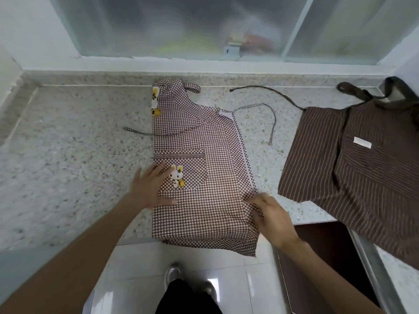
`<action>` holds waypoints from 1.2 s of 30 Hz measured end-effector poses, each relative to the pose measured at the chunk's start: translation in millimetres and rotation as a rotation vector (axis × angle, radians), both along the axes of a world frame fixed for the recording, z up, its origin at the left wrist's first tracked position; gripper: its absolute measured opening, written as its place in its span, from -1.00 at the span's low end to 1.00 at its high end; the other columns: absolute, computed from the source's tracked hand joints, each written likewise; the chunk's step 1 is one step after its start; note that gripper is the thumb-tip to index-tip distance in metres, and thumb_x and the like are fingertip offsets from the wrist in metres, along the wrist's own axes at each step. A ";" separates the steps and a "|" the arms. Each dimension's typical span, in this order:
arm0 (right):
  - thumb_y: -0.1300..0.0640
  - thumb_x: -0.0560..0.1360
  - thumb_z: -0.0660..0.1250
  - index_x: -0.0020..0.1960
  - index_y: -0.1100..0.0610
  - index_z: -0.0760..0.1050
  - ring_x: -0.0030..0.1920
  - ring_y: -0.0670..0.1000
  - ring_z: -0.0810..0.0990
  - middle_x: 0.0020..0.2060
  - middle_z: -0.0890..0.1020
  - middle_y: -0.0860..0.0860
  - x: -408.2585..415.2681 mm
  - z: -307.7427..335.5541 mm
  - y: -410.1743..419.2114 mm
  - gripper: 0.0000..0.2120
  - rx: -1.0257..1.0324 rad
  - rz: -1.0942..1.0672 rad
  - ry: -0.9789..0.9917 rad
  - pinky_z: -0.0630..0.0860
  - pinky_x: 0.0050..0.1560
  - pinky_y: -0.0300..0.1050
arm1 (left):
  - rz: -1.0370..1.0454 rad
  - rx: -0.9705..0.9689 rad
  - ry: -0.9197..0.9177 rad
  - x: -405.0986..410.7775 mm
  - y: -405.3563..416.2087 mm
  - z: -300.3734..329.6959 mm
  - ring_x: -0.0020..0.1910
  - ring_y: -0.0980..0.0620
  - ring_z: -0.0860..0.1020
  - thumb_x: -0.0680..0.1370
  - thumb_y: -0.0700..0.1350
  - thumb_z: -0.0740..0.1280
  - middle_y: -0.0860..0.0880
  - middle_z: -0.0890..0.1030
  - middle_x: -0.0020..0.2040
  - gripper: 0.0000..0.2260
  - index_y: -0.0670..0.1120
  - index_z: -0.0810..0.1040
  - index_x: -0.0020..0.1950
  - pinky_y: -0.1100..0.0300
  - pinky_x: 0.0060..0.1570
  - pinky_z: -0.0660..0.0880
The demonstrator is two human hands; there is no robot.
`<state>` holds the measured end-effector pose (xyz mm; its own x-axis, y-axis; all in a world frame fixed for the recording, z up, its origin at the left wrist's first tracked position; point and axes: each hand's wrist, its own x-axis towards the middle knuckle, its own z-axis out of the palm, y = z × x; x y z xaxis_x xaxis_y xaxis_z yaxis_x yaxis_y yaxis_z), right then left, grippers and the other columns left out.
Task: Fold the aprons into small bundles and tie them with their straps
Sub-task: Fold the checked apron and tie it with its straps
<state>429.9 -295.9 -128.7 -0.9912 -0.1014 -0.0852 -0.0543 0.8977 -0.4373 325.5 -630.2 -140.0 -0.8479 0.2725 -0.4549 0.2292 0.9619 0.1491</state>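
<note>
A speckled stone worktop (68, 137) runs under a frosted window (181, 26). The checked apron (204, 155) lies folded between both grips: left hand (152, 184) spread flat on it, right hand (272, 216) pinching its edge. Right of that grip lies a striped apron (362, 173).

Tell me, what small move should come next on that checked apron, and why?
Probably fold the hem up toward the bib. The checked apron is already folded lengthwise, its hem overhangs the counter, the left hand pins it flat, and the right hand grips the lower edge.

Speckled stone counter (68, 155) bears checked apron (204, 137) and striped apron (362, 177)
</note>
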 end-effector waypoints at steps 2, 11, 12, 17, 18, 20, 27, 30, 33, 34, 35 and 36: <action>0.15 0.49 0.32 -0.04 0.02 0.55 -0.07 -0.01 0.59 -0.05 0.59 -0.05 7.6 4.5 0.8 -0.92 -0.179 -0.373 0.057 0.53 -0.14 -0.08 | 0.058 -0.047 0.122 -11.2 -6.2 4.8 0.53 -0.08 -0.11 0.30 0.49 0.19 -0.03 -0.10 0.56 -0.05 0.10 -0.10 0.54 -0.12 0.45 -0.17; -0.06 0.52 0.21 0.11 -0.02 0.55 0.11 -0.03 0.50 0.05 0.57 -0.10 20.8 -5.3 -44.6 -0.75 -0.015 -0.062 0.126 0.46 0.09 -0.11 | 0.196 0.324 0.352 20.8 -24.8 8.9 0.28 -0.09 0.39 0.45 0.19 0.34 -0.02 0.45 0.31 -0.54 0.00 0.50 0.27 -0.07 0.20 0.42; -0.07 0.52 0.14 0.18 -0.02 0.52 0.17 0.02 0.48 0.12 0.55 -0.06 18.1 -12.6 -46.0 -0.68 0.078 0.085 0.128 0.43 0.19 -0.02 | 0.080 0.334 0.273 27.5 -32.2 7.6 0.28 -0.06 0.40 0.45 0.30 0.24 0.01 0.45 0.31 -0.49 0.04 0.50 0.28 -0.07 0.20 0.42; -0.12 0.57 -0.11 0.50 -0.10 0.09 0.51 0.07 0.05 0.51 0.12 -0.04 -35.8 -24.3 -44.1 -0.50 0.227 0.195 -0.133 -0.12 0.47 0.09 | 0.031 0.134 0.100 26.2 -38.7 -5.9 0.51 -0.03 0.07 0.40 0.47 -0.07 0.04 0.10 0.53 -0.25 0.14 0.10 0.51 -0.11 0.45 0.00; -0.10 0.60 -0.08 0.52 -0.11 0.01 0.52 0.07 -0.03 0.53 0.03 -0.05 -50.8 -23.1 -47.7 -0.50 0.240 0.167 -0.167 -0.16 0.48 0.09 | 0.152 0.163 0.152 23.8 -31.1 -3.9 0.50 -0.05 0.11 0.48 0.36 0.08 0.01 0.14 0.53 -0.35 0.10 0.15 0.50 -0.07 0.45 0.02; -0.07 0.62 -0.04 0.54 -0.11 -0.08 0.53 0.08 -0.10 0.54 -0.05 -0.04 -79.7 -18.0 -57.2 -0.49 0.312 0.106 -0.219 -0.17 0.48 0.12 | 0.363 0.298 0.239 22.3 -23.8 2.0 0.39 -0.08 0.31 0.54 0.09 0.27 -0.05 0.35 0.43 -0.55 -0.01 0.37 0.40 0.02 0.37 0.22; 0.05 0.56 0.19 0.45 -0.04 0.24 0.49 0.15 0.06 0.46 0.21 0.06 -124.5 8.9 -72.4 -0.53 0.400 0.113 -0.064 -0.07 0.47 0.17 | 0.357 0.523 -0.052 54.8 -37.8 20.8 -0.06 0.22 0.52 0.30 0.21 0.46 0.20 0.59 -0.02 -0.85 0.30 0.54 -0.22 0.14 0.11 0.47; 0.32 0.46 0.27 0.21 0.05 0.52 0.22 0.11 0.42 0.19 0.52 0.04 -92.9 16.2 -69.8 -0.64 0.107 0.183 0.179 0.37 0.27 0.06 | 0.243 0.493 -0.138 76.4 -19.8 16.3 0.02 0.22 0.51 0.12 0.43 0.40 0.24 0.57 0.01 -0.61 0.31 0.55 -0.15 0.23 0.09 0.44; 0.32 0.46 0.30 0.15 0.10 0.58 0.11 0.12 0.54 0.11 0.58 0.06 -51.6 7.0 -52.4 -0.69 0.018 0.365 0.119 0.50 0.14 0.00 | 0.166 0.463 -0.032 90.9 -1.8 6.9 0.08 0.18 0.48 0.32 0.20 0.48 0.17 0.55 0.09 -0.66 0.15 0.62 0.04 0.27 0.05 0.39; 0.25 0.48 0.29 0.20 0.09 0.56 0.18 0.15 0.52 0.19 0.55 0.09 -41.4 -0.6 -45.9 -0.68 0.045 0.403 0.066 0.48 0.20 0.06 | 0.176 0.463 0.004 92.1 0.5 4.3 0.07 0.17 0.48 0.34 0.16 0.48 0.15 0.56 0.09 -0.68 0.10 0.64 0.04 0.29 0.01 0.38; 0.17 0.50 0.25 0.29 0.07 0.50 0.28 0.17 0.46 0.30 0.48 0.11 -33.0 -7.0 -40.7 -0.64 0.074 0.417 -0.006 0.43 0.27 0.14 | 0.185 0.472 0.024 93.2 1.5 2.4 0.06 0.16 0.49 0.35 0.12 0.48 0.13 0.57 0.08 -0.71 0.07 0.66 0.02 0.30 -0.01 0.37; 0.10 0.52 0.21 0.37 0.05 0.41 0.40 0.17 0.34 0.40 0.37 0.10 -28.0 -11.1 -37.2 -0.59 0.098 0.413 -0.083 0.33 0.35 0.19 | 0.187 0.482 0.035 92.7 1.7 2.7 0.04 0.15 0.51 0.35 0.09 0.49 0.12 0.59 0.05 -0.74 0.05 0.67 -0.01 0.31 -0.03 0.37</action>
